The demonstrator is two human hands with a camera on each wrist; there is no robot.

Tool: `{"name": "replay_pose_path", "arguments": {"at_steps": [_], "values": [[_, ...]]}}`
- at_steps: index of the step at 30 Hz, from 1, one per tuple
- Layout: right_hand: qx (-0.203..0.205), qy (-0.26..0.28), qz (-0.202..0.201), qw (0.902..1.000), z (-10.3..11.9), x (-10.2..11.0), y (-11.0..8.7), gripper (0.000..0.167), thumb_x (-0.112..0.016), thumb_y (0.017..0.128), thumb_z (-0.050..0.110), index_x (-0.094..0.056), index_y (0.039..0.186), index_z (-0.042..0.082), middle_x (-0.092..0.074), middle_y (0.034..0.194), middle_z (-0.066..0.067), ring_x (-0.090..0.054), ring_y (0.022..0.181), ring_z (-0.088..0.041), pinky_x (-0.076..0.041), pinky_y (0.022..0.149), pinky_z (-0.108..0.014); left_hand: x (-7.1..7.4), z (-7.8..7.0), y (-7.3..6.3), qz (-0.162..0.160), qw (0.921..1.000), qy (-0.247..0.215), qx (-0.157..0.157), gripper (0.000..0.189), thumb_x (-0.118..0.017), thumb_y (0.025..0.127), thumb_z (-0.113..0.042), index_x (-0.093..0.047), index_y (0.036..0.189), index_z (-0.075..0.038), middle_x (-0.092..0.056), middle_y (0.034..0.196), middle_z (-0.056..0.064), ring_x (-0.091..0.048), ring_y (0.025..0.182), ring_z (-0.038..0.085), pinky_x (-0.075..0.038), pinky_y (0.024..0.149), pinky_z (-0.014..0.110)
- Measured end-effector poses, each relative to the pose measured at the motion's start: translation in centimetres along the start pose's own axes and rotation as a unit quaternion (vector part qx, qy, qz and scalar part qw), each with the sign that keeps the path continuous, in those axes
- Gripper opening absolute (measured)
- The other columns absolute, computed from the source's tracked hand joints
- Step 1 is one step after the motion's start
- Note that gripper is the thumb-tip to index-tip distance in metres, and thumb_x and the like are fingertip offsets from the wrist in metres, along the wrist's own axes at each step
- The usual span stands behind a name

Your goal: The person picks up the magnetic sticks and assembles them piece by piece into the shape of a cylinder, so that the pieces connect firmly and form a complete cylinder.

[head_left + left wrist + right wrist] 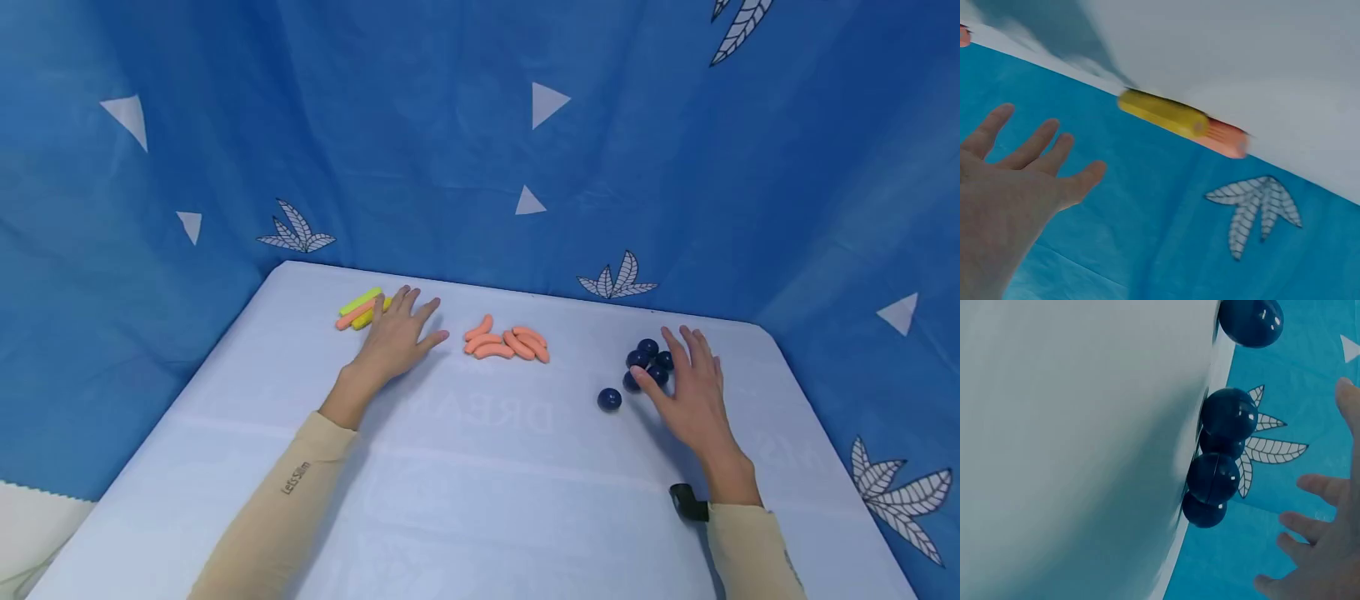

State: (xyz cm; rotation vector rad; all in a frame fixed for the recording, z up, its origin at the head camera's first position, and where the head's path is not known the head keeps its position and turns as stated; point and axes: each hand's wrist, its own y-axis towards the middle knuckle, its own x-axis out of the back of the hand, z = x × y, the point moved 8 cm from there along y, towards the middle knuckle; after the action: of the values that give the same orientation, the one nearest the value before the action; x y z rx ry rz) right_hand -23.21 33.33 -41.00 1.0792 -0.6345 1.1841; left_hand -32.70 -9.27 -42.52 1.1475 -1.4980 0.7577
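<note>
My left hand [395, 340] hovers with spread fingers at the right end of a small pile: a lime-green stick [361, 301], an orange sausage-like piece [351, 317] and a yellow stick [363, 320] partly behind the fingers. In the left wrist view the yellow stick [1163, 114] overlaps the grooved orange piece [1227, 139]. My right hand [693, 396], fingers also spread, is just right of a cluster of glossy dark blue balls [637, 359], its thumb overlapping them. The right wrist view shows these balls [1229, 414] apart from the fingers. Neither hand holds anything.
Several curved orange sausage-like pieces [494, 351] lie in a group between the hands. One dark blue ball [610, 400] sits apart, left of the cluster. A white cloth covers the table [480, 500]. Blue patterned curtains [420, 125] stand behind and at both sides.
</note>
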Motion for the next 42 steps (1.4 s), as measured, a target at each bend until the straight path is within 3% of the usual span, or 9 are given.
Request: {"name": "replay_pose_path", "arguments": {"at_steps": [5, 8, 11, 16, 24, 32, 36, 42], "values": [[0.019, 0.013, -0.012, 0.9997, 0.7, 0.2, 0.1, 0.081, -0.068, 0.1, 0.05, -0.037, 0.163, 0.009, -0.032, 0.166, -0.027, -0.025, 0.154, -0.05, -0.017, 0.12, -0.076, -0.4, -3.9, 1.7, -0.007, 0.9986, 0.0, -0.052, 0.057, -0.062, 0.106, -0.044, -0.054, 0.154, -0.014, -0.042, 0.163, 0.021, -0.028, 0.158, 0.038, -0.017, 0.125, 0.068], [0.028, 0.022, -0.017, 0.9993, 1.2, 0.2, 0.2, 0.078, -0.07, 0.099, 0.047, -0.041, 0.161, 0.008, -0.038, 0.162, -0.027, -0.031, 0.15, -0.049, -0.024, 0.117, -0.075, -0.5, -6.1, 2.2, -0.03, 0.9951, -0.007, -0.094, 0.042, -0.067, 0.105, -0.032, -0.066, 0.142, -0.011, -0.053, 0.153, 0.02, -0.04, 0.15, 0.037, -0.032, 0.12, 0.063], [0.039, 0.031, -0.026, 0.9984, 1.7, 0.2, 0.2, 0.075, -0.075, 0.097, 0.042, -0.047, 0.157, 0.007, -0.045, 0.157, -0.026, -0.036, 0.146, -0.047, -0.03, 0.115, -0.073, -0.8, -7.9, 2.5, -0.05, 0.9902, -0.023, -0.128, 0.027, -0.072, 0.102, -0.02, -0.075, 0.126, -0.008, -0.064, 0.135, 0.019, -0.054, 0.131, 0.035, -0.048, 0.105, 0.054], [0.061, 0.042, -0.021, 0.997, 3.2, -0.4, -0.5, 0.064, -0.08, 0.093, 0.029, -0.057, 0.148, 0.006, -0.055, 0.146, -0.026, -0.045, 0.136, -0.044, -0.04, 0.108, -0.069, -1.7, -9.1, 2.4, -0.066, 0.987, -0.037, -0.142, 0.014, -0.077, 0.098, -0.014, -0.081, 0.106, -0.004, -0.064, 0.101, 0.012, -0.056, 0.095, 0.027, -0.052, 0.083, 0.04], [0.096, 0.034, 0.095, 0.9902, 6.2, -3.3, -1.1, 0.04, -0.079, 0.096, 0.019, -0.071, 0.133, 0.008, -0.067, 0.134, -0.016, -0.057, 0.128, -0.038, -0.049, 0.105, -0.061, -1.7, -9.0, 1.8, -0.042, 0.9922, -0.034, -0.112, 0.01, -0.077, 0.096, -0.009, -0.072, 0.091, -0.002, -0.059, 0.084, 0.01, -0.056, 0.073, 0.024, -0.052, 0.068, 0.036], [0.08, 0.033, 0.155, 0.9841, 6.5, -4.8, -1.5, 0.037, -0.082, 0.093, 0.016, -0.074, 0.128, 0.009, -0.075, 0.12, -0.01, -0.068, 0.104, -0.025, -0.058, 0.088, -0.047, -2.0, -7.1, 1.1, 0.058, 0.9962, -0.061, -0.023, 0.014, -0.076, 0.098, -0.012, -0.065, 0.089, -0.006, -0.062, 0.078, 0.006, -0.058, 0.07, 0.02, -0.048, 0.065, 0.031], [0.081, 0.054, 0.164, 0.9817, 7.1, -5.1, -1.7, 0.037, -0.083, 0.092, 0.015, -0.075, 0.127, 0.008, -0.076, 0.119, -0.01, -0.07, 0.102, -0.023, -0.059, 0.088, -0.045, -1.7, -5.8, 0.0, 0.12, 0.9878, -0.091, 0.04, 0.014, -0.074, 0.096, -0.01, -0.065, 0.087, -0.006, -0.065, 0.073, 0.006, -0.061, 0.066, 0.02, -0.047, 0.061, 0.028], [0.074, 0.081, 0.18, 0.9776, 8.4, -5.8, -1.9, 0.036, -0.083, 0.092, 0.016, -0.073, 0.126, 0.007, -0.075, 0.118, -0.007, -0.071, 0.101, -0.02, -0.059, 0.088, -0.043, -1.5, -4.9, -2.2, 0.235, 0.9614, -0.108, 0.094, 0.014, -0.074, 0.094, -0.008, -0.062, 0.085, -0.005, -0.072, 0.063, 0.01, -0.068, 0.056, 0.019, -0.045, 0.054, 0.025]]}}
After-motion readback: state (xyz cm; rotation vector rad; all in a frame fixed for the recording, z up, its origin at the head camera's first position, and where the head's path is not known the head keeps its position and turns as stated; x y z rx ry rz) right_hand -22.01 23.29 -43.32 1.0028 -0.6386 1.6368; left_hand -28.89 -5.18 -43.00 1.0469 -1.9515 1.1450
